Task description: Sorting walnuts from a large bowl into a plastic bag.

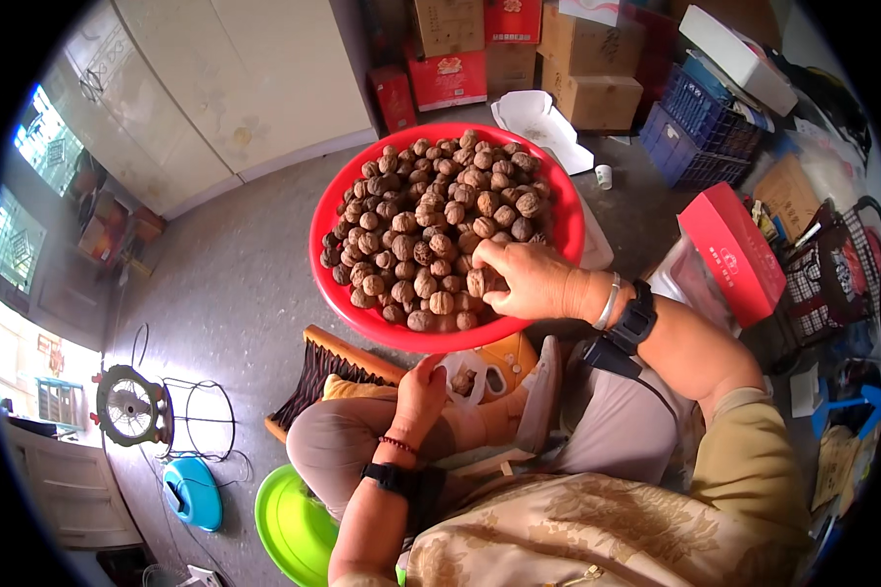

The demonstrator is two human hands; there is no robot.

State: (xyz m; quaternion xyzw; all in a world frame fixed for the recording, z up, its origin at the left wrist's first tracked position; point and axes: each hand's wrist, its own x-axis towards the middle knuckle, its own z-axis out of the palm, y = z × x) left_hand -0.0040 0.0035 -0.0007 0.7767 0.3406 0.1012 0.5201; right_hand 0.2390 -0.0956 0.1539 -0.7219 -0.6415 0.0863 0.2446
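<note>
A wide red basin [338,305] heaped with brown walnuts [401,223] stands in front of me. At its near right edge, my right hand [531,280] reaches over the rim, thumb and fingers closed around a walnut [478,283]. Below the basin, my left hand [422,396] is closed at the side of a thin white plastic bag [478,388]. A few walnuts show inside that bag. The left fingertips are partly hidden, but they appear to pinch the bag's edge.
A wooden folding stool [338,367] sits left of my knees, with a lime-green tub [289,523] below it. A round fan [127,406] stands at left. Cartons [592,98], blue crates [700,127] and a red box [732,254] crowd the back and right.
</note>
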